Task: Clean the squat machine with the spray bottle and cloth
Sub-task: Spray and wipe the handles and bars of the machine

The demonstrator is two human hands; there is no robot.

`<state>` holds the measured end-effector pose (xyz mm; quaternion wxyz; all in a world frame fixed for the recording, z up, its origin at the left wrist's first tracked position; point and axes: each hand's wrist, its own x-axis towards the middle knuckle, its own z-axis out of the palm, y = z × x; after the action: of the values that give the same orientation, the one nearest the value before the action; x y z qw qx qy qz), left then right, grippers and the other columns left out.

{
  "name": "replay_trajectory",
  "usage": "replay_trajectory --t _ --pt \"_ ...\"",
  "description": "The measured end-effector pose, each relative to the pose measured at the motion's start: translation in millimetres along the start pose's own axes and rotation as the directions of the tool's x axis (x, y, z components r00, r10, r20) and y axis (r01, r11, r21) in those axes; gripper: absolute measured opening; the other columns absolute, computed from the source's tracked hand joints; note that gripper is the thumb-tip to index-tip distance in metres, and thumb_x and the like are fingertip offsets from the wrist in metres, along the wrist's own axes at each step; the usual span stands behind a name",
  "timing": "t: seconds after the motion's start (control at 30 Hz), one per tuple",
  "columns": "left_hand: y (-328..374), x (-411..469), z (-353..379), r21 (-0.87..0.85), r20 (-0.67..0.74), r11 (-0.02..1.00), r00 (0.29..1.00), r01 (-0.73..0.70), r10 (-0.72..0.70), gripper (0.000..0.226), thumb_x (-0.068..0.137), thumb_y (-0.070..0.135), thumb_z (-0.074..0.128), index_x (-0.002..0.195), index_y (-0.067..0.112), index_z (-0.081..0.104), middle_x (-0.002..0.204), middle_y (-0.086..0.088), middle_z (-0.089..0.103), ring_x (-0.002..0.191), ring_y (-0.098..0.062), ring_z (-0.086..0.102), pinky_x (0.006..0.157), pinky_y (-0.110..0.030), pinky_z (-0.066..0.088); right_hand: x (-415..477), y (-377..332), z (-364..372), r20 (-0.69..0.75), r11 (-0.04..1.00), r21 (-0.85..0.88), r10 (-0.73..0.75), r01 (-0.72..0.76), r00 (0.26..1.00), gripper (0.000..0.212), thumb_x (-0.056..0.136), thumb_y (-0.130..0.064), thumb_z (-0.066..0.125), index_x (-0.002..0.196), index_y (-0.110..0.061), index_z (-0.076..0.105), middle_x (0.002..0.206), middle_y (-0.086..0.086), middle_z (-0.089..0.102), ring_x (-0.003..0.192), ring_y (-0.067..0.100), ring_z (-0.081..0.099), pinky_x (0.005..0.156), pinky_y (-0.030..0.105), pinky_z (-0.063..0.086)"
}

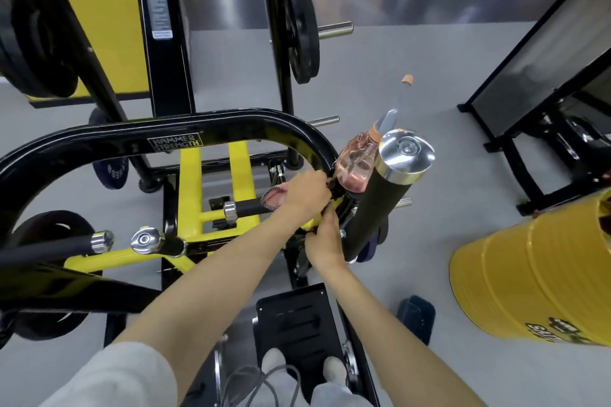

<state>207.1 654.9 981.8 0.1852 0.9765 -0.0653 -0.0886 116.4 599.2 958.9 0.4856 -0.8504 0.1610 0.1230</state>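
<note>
The squat machine has a curved black top bar (185,132), yellow frame members (190,195) and a black roller pad with a chrome cap (373,208). My left hand (305,193) rests at the bar's right bend and grips a reddish cloth (276,198) with a checked edge, which sticks out to its left. A clear spray bottle of pink liquid (355,162) stands between the bar and the roller pad, nozzle (406,79) up; what holds it is hidden. My right hand (325,238) sits just below the left, fingers curled on the frame joint.
A yellow drum (535,277) stands at the right. A black-framed machine (535,82) is at the back right. Weight plates (302,33) hang on pegs behind and at the left. My feet are on a black footplate (297,317). The floor is grey.
</note>
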Motion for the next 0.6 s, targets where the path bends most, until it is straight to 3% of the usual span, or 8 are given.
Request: replay_trajectory --t 0.1,0.2,0.27,0.37,0.43,0.5,0.57,0.6 --pt "-10 -17 9 0.061 -0.120 0.969 0.961 -0.241 0.247 0.032 0.086 0.017 0.039 0.100 0.007 0.065 0.099 -0.012 0.068 0.092 -0.033 0.064 0.067 -0.038 0.046 -2 -6 -5 -0.031 0.999 0.049 0.012 -0.010 0.999 0.081 0.079 0.004 0.048 0.150 -0.022 0.017 0.148 0.004 0.033 0.132 0.026 0.040 0.106 0.043 0.040" --pt "-29 -26 21 0.209 -0.220 0.827 0.799 -0.522 0.560 0.042 0.086 0.018 0.036 0.109 0.004 0.068 0.113 -0.011 0.067 0.107 -0.028 0.063 0.084 -0.039 0.053 -5 -8 -7 -0.045 0.998 0.066 0.017 -0.014 0.999 0.090 0.082 0.006 0.050 0.153 -0.026 0.004 0.156 0.000 0.023 0.141 0.019 0.027 0.115 0.041 0.030" --pt "-38 -29 24 0.322 -0.152 0.723 0.721 -0.611 0.677 0.037 0.086 0.011 0.052 0.120 0.005 0.065 0.126 -0.011 0.062 0.121 -0.027 0.056 0.102 -0.039 0.045 -11 -8 -5 -0.065 1.000 0.021 -0.006 0.007 0.998 0.096 0.082 0.007 0.051 0.152 -0.030 -0.003 0.159 -0.004 0.011 0.145 0.018 0.017 0.117 0.041 0.025" --pt "-47 -37 28 0.465 0.039 0.554 0.641 -0.691 0.766 0.048 0.066 0.008 0.078 0.113 0.008 0.070 0.120 -0.011 0.066 0.119 -0.026 0.057 0.109 -0.038 0.037 -15 -5 -4 -0.062 0.996 -0.076 -0.046 0.042 0.997 0.089 0.085 0.007 0.048 0.153 -0.026 0.001 0.160 -0.007 0.001 0.146 0.016 0.011 0.119 0.041 0.021" --pt "-49 -48 37 0.465 0.086 0.580 0.687 -0.668 0.722 0.047 0.058 0.010 0.082 0.104 0.008 0.074 0.110 -0.010 0.071 0.110 -0.026 0.063 0.106 -0.039 0.040 -18 -4 -4 -0.019 0.991 -0.112 -0.071 0.069 0.997 0.084 0.086 0.010 0.043 0.153 -0.025 0.007 0.160 -0.011 -0.005 0.147 0.014 0.008 0.119 0.039 0.019" --pt "-46 -60 45 0.360 -0.014 0.706 0.753 -0.610 0.658 0.048 0.058 0.007 0.080 0.105 0.001 0.072 0.105 -0.013 0.072 0.102 -0.028 0.067 0.097 -0.039 0.049 -19 -3 -3 0.023 0.988 -0.127 -0.087 0.089 0.996 0.088 0.083 0.016 0.040 0.153 -0.027 0.007 0.160 -0.012 -0.004 0.147 0.011 0.006 0.120 0.038 0.018" --pt "-37 -69 50 0.127 -0.167 0.841 0.825 -0.525 0.540 0.042 0.068 0.002 0.073 0.109 -0.002 0.068 0.105 -0.015 0.070 0.100 -0.029 0.067 0.090 -0.037 0.053 -19 -3 -3 0.032 0.983 -0.144 -0.112 0.115 0.993 0.091 0.082 0.017 0.040 0.153 -0.029 0.007 0.160 -0.010 0.000 0.147 0.009 0.006 0.120 0.037 0.018" --pt "-32 -71 53 -0.039 -0.187 0.906 0.893 -0.422 0.409 0.033 0.078 0.002 0.065 0.110 0.000 0.068 0.106 -0.012 0.070 0.100 -0.027 0.066 0.089 -0.034 0.053 -18 -2 -4 0.033 0.982 -0.145 -0.122 0.125 0.992 0.090 0.082 0.016 0.040 0.153 -0.030 0.008 0.160 -0.010 0.001 0.147 0.008 0.005 0.120 0.038 0.018"
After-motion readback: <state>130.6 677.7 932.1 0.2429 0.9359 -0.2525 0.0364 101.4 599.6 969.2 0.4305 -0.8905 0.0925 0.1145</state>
